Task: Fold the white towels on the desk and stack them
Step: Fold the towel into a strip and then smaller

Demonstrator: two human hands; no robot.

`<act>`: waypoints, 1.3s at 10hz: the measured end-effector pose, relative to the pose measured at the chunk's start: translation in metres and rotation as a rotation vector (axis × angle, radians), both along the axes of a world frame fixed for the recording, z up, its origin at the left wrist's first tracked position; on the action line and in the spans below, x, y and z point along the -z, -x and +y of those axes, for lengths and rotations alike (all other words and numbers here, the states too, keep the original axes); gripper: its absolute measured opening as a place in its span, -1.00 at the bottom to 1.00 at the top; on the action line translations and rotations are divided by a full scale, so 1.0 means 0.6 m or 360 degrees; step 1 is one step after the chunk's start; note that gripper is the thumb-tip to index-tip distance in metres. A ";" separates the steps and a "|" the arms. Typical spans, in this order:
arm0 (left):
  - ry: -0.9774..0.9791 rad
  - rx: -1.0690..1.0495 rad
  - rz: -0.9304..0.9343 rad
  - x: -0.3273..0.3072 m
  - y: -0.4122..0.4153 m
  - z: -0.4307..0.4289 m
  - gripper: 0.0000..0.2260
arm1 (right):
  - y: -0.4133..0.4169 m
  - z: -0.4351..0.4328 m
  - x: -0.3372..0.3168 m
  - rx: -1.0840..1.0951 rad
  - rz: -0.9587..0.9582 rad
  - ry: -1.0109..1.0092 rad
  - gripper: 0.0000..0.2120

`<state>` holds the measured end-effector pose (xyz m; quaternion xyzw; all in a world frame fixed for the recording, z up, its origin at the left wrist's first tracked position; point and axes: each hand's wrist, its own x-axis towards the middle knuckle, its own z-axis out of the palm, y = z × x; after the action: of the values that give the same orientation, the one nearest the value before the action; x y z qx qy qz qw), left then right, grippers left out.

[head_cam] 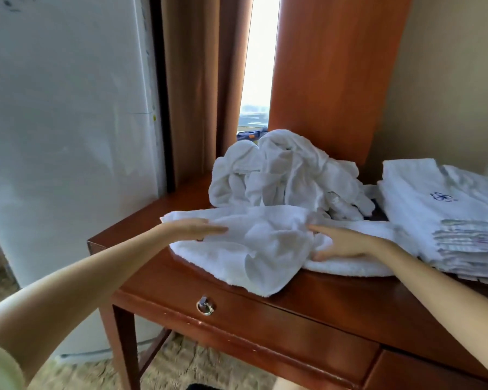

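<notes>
Left forearm (82,277) stretched in, left hand (197,228) flat, fingers straight, on rumpled towel (254,249) at desk (265,294) front; right hand (341,243) flat too, gripping nothing. Smooth creases outward, square corners before folding. Loose heap (282,175) at 12 o'clock, folded stack (434,206) at 3.

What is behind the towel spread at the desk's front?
A crumpled heap of white towels sits behind the spread towel, in front of a wooden panel. How many cannot be told; they cover one another.

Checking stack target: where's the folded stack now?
Head view: the stack sits far right on the desk, right of the crumpled pile, just beyond the right hand.
</notes>
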<state>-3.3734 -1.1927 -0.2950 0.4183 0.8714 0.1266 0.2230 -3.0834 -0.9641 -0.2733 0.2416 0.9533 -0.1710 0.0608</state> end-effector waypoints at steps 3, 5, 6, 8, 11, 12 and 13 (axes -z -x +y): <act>0.0480 -0.0450 0.1185 -0.025 0.007 -0.023 -0.44 | -0.024 0.013 -0.010 0.0014 0.0000 0.0160 -0.08; -0.0772 0.0636 0.0737 -0.047 -0.131 0.059 -0.60 | -0.061 0.014 -0.040 0.0102 0.0094 -0.0174 -0.49; -0.0646 0.0949 0.0389 -0.049 -0.220 0.097 -0.57 | -0.083 -0.015 -0.063 0.0044 -0.0073 -0.0095 -0.51; -0.0157 0.0947 0.0109 -0.053 -0.264 0.115 -0.71 | -0.156 -0.048 -0.103 -0.0082 -0.0428 0.0787 -0.45; -0.0419 0.1160 0.0647 0.001 -0.323 0.149 -0.58 | -0.203 -0.023 -0.010 0.0335 0.0126 0.0083 -0.58; -0.0120 0.1113 0.0661 0.025 -0.353 0.172 -0.24 | -0.240 -0.019 -0.022 0.0404 -0.0171 -0.0010 -0.48; -0.0044 0.0961 0.0650 0.038 -0.381 0.197 -0.17 | -0.280 -0.016 -0.048 0.0452 -0.0688 0.0397 -0.46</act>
<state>-3.1448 -1.0746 -0.3176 0.6764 0.7333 -0.0193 0.0662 -2.9157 -0.9738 -0.2445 0.3941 0.8464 -0.2383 0.2673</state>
